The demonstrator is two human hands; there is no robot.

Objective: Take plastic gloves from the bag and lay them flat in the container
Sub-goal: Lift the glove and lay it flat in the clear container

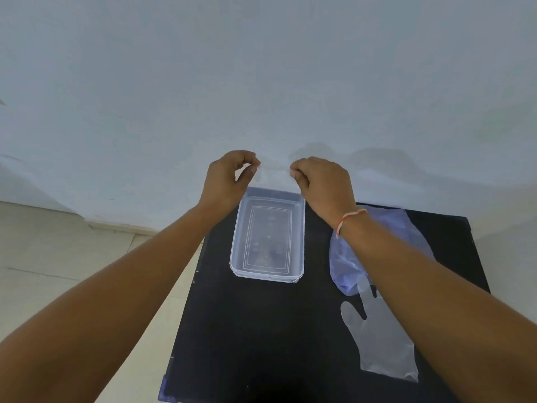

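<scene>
A thin clear plastic glove [268,199] hangs stretched between my two hands above the far end of the container. My left hand [225,181] pinches its left top corner and my right hand [322,184] pinches the right one. Below sits a clear rectangular plastic container [236,257] on a black table [255,330]. To the right lies a bluish plastic bag [401,225], partly hidden under my right forearm. Another clear glove [377,338] lies flat on the table near the bag's mouth.
A pale wall rises straight behind the table. Light floor tiles [58,257] show to the left of the table's left edge. The black tabletop extends in front of the container.
</scene>
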